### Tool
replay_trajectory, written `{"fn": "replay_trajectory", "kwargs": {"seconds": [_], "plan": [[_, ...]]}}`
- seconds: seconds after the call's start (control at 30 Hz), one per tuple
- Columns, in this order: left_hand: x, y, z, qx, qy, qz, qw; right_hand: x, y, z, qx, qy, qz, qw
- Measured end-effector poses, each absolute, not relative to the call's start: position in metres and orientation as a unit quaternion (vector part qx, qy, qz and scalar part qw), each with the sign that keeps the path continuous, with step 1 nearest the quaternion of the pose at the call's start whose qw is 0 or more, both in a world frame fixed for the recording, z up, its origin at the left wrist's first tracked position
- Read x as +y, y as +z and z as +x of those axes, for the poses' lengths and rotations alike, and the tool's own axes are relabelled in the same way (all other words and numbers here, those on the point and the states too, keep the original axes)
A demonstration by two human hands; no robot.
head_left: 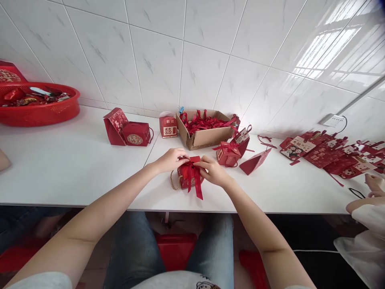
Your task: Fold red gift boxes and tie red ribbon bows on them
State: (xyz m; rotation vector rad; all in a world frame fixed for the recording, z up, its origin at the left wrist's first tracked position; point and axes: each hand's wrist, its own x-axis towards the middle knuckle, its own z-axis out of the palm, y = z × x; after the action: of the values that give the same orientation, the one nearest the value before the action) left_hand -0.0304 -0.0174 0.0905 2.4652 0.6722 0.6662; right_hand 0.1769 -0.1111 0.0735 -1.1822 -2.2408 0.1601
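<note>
In front of me on the white table stands a small red gift box [183, 179] with gold print and a twisted rope handle [173, 182] hanging at its left. A red ribbon [197, 182] lies over its top, and two tails hang down the front. My left hand [173, 159] pinches the ribbon at the top left of the box. From the right, my right hand [212, 170] pinches the ribbon too, fingers close together. The knot between my fingertips is partly hidden.
Behind the box stands a cardboard box [207, 138] of red ribbons. Red gift boxes stand left [136, 134] and right [227, 154], near a folded red card [255, 161]. A red basket [54, 112] of wrapped sweets is far left. Several finished packs [323, 154] and another person's hand [375, 184] are right.
</note>
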Motion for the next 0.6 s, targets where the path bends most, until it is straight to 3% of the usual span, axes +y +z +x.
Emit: {"fn": "replay_trajectory", "kwargs": {"seconds": [0.4,0.6], "plan": [[-0.015,0.085,-0.030,0.233,0.254,0.897,0.276,-0.111,0.071,0.181,-0.855,0.037,-0.432,0.283],[-0.014,0.095,-0.027,0.250,0.207,0.881,0.345,-0.109,0.069,0.183,-0.870,-0.024,-0.448,0.205]]}}
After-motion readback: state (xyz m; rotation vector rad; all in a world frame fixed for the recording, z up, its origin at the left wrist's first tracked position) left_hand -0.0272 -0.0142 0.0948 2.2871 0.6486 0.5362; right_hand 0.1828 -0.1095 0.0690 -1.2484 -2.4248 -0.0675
